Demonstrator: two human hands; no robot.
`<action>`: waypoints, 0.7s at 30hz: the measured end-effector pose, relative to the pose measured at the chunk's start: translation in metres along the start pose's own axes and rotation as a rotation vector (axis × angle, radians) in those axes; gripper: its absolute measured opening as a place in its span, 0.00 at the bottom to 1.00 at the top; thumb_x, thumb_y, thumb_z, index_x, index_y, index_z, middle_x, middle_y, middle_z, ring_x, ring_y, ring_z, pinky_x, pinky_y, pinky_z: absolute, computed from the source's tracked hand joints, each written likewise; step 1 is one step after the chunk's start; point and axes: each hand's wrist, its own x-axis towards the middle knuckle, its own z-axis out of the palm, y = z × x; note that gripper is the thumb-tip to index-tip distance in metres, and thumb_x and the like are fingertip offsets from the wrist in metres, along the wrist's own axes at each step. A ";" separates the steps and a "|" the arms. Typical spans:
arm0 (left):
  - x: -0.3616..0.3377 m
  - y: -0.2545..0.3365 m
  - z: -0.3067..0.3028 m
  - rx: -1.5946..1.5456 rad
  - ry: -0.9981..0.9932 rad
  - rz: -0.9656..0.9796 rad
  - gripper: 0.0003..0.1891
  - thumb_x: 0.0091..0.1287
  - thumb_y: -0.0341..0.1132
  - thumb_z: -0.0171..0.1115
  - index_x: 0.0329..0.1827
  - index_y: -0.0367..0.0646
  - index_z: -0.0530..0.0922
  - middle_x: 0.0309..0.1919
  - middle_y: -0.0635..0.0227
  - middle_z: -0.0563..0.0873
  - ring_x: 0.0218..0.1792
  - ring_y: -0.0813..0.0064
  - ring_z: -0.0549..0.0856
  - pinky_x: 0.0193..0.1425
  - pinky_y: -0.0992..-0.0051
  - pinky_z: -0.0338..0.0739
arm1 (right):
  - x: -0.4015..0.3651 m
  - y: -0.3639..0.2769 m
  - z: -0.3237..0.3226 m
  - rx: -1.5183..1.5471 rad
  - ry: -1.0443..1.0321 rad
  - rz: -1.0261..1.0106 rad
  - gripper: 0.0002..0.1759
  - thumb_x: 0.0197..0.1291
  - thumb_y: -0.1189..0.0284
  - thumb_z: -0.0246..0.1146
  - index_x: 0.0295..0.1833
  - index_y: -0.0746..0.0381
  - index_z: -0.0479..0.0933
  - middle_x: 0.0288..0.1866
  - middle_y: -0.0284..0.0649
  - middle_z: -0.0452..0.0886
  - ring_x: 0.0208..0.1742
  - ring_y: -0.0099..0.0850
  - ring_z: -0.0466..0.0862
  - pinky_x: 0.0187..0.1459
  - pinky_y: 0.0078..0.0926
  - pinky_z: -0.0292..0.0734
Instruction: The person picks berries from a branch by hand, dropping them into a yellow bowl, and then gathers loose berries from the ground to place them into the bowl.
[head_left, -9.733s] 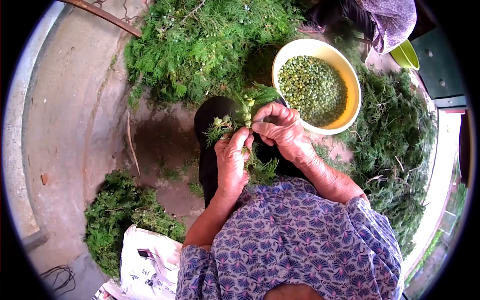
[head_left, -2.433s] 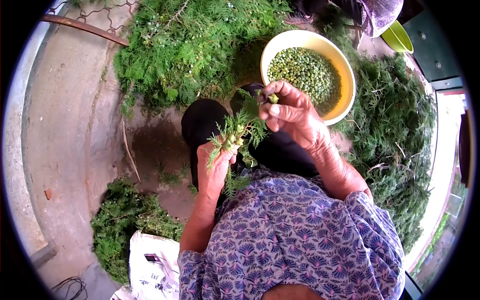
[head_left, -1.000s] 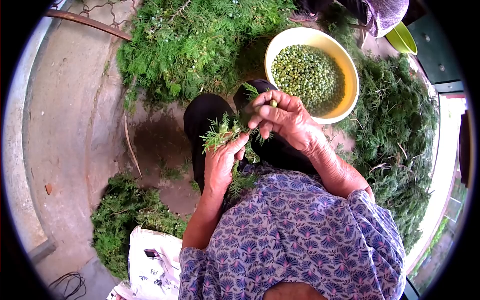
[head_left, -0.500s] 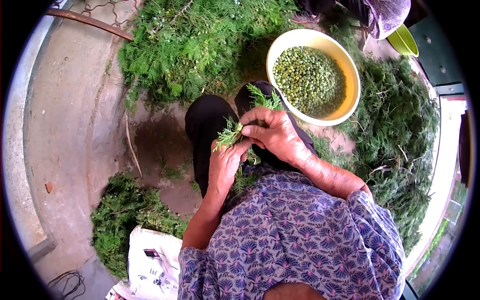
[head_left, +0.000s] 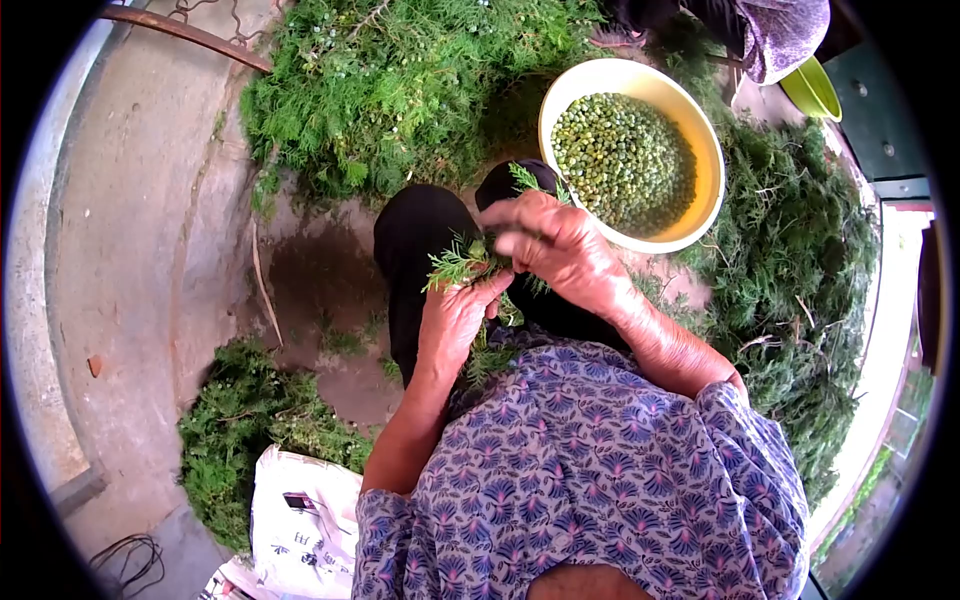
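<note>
1. The left hand (head_left: pixel 455 310) is closed round the sprig (head_left: pixel 455 265) over the lap, probably to steady it.
2. The right hand (head_left: pixel 555 245) pinches the sprig's top, fingers narrow.
3. The stem runs away from the body, with the tips fanning left.
4. The bowl (head_left: pixel 706 190) sits just beyond, within reach.

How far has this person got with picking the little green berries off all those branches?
Partway, I'd judge. Done: the yellow bowl is well filled with picked green berries. In hand: the left hand grips a sprig while the right hand pinches at it. Left: the big heap ahead shows pale berries on it, and the heap on the right is large too.
</note>
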 end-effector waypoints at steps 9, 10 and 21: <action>-0.003 -0.001 -0.002 -0.119 0.012 -0.223 0.06 0.62 0.32 0.64 0.32 0.39 0.78 0.19 0.76 0.75 0.19 0.84 0.72 0.24 0.82 0.63 | 0.009 -0.002 -0.010 0.457 0.268 0.287 0.05 0.60 0.72 0.63 0.40 0.59 0.78 0.22 0.30 0.74 0.21 0.18 0.70 0.23 0.18 0.65; -0.003 0.000 -0.004 -0.118 0.014 -0.221 0.06 0.62 0.32 0.64 0.32 0.39 0.78 0.19 0.76 0.75 0.19 0.84 0.72 0.24 0.82 0.63 | 0.013 -0.001 -0.020 0.352 0.387 0.166 0.06 0.63 0.70 0.60 0.42 0.59 0.77 0.19 0.27 0.72 0.19 0.15 0.66 0.21 0.13 0.60; 0.011 -0.007 -0.030 -0.854 -0.108 -0.028 0.21 0.68 0.43 0.56 0.56 0.35 0.72 0.36 0.64 0.83 0.34 0.75 0.80 0.40 0.76 0.75 | -0.020 0.113 -0.242 -1.164 0.909 0.132 0.22 0.60 0.64 0.57 0.60 0.56 0.72 0.65 0.53 0.63 0.61 0.46 0.71 0.60 0.41 0.69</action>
